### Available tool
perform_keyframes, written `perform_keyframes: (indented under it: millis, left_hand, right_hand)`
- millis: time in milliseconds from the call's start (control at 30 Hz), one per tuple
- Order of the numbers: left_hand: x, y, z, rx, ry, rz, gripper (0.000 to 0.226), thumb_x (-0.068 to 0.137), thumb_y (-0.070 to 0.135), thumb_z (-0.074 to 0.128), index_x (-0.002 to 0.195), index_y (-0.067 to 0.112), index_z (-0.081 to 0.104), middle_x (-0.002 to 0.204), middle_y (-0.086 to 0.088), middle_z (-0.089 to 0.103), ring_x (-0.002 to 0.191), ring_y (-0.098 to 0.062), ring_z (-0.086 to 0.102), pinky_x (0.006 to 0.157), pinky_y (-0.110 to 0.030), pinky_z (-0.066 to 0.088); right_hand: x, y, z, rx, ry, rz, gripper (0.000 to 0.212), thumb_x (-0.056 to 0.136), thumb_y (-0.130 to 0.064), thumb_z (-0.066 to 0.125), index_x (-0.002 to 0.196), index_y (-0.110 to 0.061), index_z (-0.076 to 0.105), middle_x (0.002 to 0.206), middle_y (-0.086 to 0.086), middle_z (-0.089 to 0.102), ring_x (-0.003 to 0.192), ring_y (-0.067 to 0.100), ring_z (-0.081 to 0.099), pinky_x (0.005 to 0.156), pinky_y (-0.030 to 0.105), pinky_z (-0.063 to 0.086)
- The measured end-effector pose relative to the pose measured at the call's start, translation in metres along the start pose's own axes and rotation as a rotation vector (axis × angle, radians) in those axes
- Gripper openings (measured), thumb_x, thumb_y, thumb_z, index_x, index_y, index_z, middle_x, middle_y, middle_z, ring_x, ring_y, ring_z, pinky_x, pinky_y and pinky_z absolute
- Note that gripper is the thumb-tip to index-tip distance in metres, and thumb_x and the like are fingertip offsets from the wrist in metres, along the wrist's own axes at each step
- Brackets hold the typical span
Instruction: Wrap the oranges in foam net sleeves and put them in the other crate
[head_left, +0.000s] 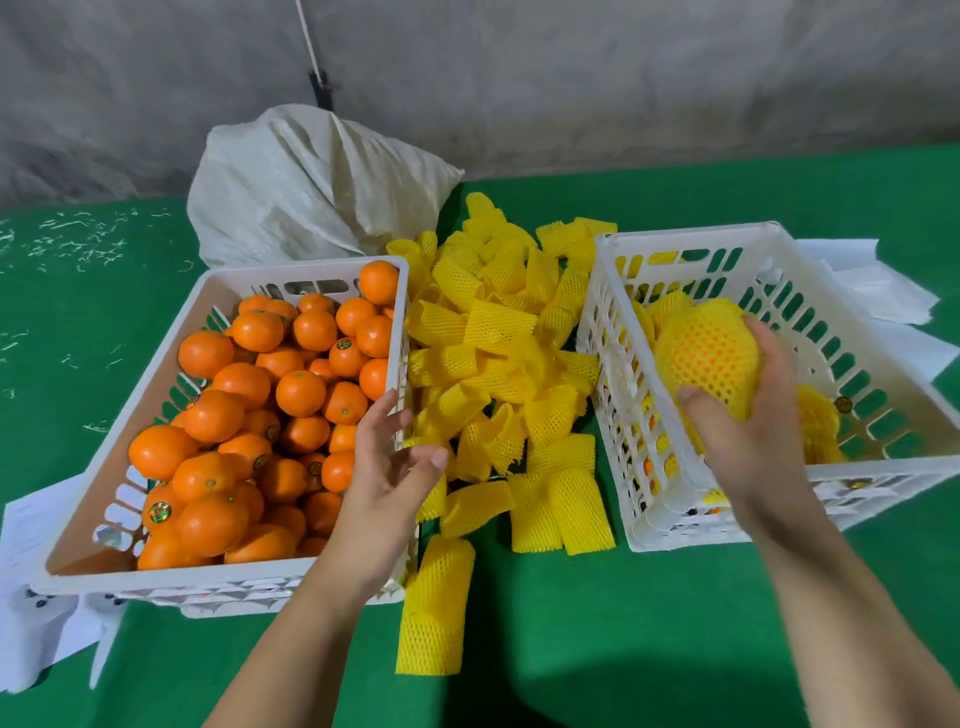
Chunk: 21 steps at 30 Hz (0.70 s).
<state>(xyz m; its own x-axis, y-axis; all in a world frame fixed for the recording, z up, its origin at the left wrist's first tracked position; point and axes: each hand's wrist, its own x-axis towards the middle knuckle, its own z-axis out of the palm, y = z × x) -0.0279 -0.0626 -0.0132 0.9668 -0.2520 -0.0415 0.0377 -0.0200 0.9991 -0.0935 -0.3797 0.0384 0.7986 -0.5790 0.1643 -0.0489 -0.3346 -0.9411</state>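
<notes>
A white crate (104, 457) on the left is heaped with bare oranges (244, 410). Between the crates lies a pile of yellow foam net sleeves (493, 338). The white slatted crate (852, 322) on the right holds several wrapped oranges. My right hand (748, 436) grips a sleeve-wrapped orange (706, 358) above the inside of that crate. My left hand (389, 478) hovers over the left crate's right rim, fingers relaxed and holding nothing.
A grey woven sack (311, 187) sits behind the left crate. White paper sheets (872, 291) lie behind the right crate, and more paper (31, 597) lies under the left crate. One sleeve (436, 608) lies alone on the green table (623, 623) near me.
</notes>
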Motion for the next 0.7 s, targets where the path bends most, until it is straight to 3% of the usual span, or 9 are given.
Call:
perform_keyframes:
  millis: [67, 100, 200, 267, 367, 467, 600, 700]
  left_hand:
    - [0.003, -0.001, 0.0, 0.002, -0.014, -0.02, 0.07, 0.094, 0.038, 0.068, 0.153, 0.052, 0.033, 0.147, 0.03, 0.042, 0.11, 0.02, 0.059, 0.083, -0.016, 0.052]
    - [0.004, -0.003, 0.0, -0.01, -0.018, -0.022, 0.067, 0.096, 0.036, 0.067, 0.152, 0.053, 0.036, 0.146, 0.03, 0.045, 0.112, 0.02, 0.058, 0.087, -0.019, 0.05]
    - [0.01, -0.009, 0.0, -0.13, 0.005, -0.045, 0.058, 0.1, 0.023, 0.067, 0.147, 0.052, 0.049, 0.143, 0.026, 0.053, 0.121, 0.009, 0.06, 0.097, -0.029, 0.049]
    - [0.014, -0.013, -0.003, -0.248, 0.031, -0.086, 0.055, 0.096, 0.024, 0.073, 0.143, 0.048, 0.057, 0.146, 0.017, 0.055, 0.129, -0.005, 0.062, 0.101, -0.036, 0.049]
    - [0.018, -0.015, -0.005, -0.325, 0.047, -0.128, 0.055, 0.092, 0.027, 0.079, 0.142, 0.041, 0.061, 0.146, 0.013, 0.059, 0.128, -0.011, 0.065, 0.103, -0.039, 0.049]
    - [0.018, -0.015, -0.007, -0.322, 0.047, -0.142, 0.05, 0.094, 0.026, 0.067, 0.142, 0.037, 0.062, 0.144, 0.014, 0.061, 0.125, -0.012, 0.067, 0.106, -0.043, 0.048]
    - [0.017, -0.013, -0.004, -0.295, 0.06, -0.097, 0.043, 0.094, 0.023, 0.066, 0.136, 0.032, 0.068, 0.132, 0.009, 0.067, 0.111, -0.012, 0.069, 0.099, -0.039, 0.053]
    - [0.019, -0.006, -0.012, -0.243, 0.141, 0.01, 0.03, 0.097, 0.023, 0.066, 0.126, 0.027, 0.073, 0.118, 0.002, 0.072, 0.098, -0.014, 0.069, 0.084, -0.027, 0.06]
  right_hand:
    - [0.011, 0.018, -0.038, -0.175, 0.018, 0.037, 0.056, 0.086, -0.056, 0.059, 0.138, -0.051, 0.042, 0.147, -0.007, 0.041, 0.128, 0.032, 0.05, 0.095, 0.057, 0.052]
    - [0.014, 0.027, -0.048, -0.34, 0.01, 0.076, 0.05, 0.087, -0.062, 0.052, 0.135, -0.045, 0.05, 0.149, -0.001, 0.043, 0.129, 0.035, 0.051, 0.1, 0.059, 0.048]
    - [0.022, 0.049, -0.048, -0.967, -0.098, 0.188, 0.059, 0.095, -0.059, 0.028, 0.13, -0.028, 0.063, 0.147, 0.012, 0.053, 0.127, 0.034, 0.052, 0.103, 0.048, 0.041]
    - [0.027, 0.056, -0.042, -1.114, -0.175, 0.28, 0.067, 0.095, -0.061, 0.019, 0.147, -0.031, 0.051, 0.161, 0.008, 0.039, 0.144, 0.028, 0.038, 0.112, 0.048, 0.033]
    - [0.037, 0.061, -0.044, -1.134, -0.232, 0.34, 0.075, 0.094, -0.063, 0.021, 0.163, -0.032, 0.021, 0.172, 0.001, 0.009, 0.158, 0.022, 0.009, 0.122, 0.051, 0.021]
    - [0.035, 0.061, -0.04, -1.105, -0.222, 0.316, 0.071, 0.099, -0.059, 0.028, 0.163, -0.03, 0.018, 0.172, -0.001, 0.004, 0.158, 0.023, 0.006, 0.122, 0.053, 0.019]
    - [0.018, 0.05, -0.001, -0.748, -0.083, 0.017, 0.056, 0.104, -0.044, 0.046, 0.155, -0.022, 0.042, 0.168, 0.004, 0.025, 0.154, 0.026, 0.024, 0.121, 0.057, 0.026]
    - [0.002, 0.037, 0.042, -0.524, -0.129, -0.266, 0.041, 0.102, -0.034, 0.049, 0.138, -0.02, 0.061, 0.158, 0.003, 0.044, 0.144, 0.026, 0.041, 0.113, 0.05, 0.039]
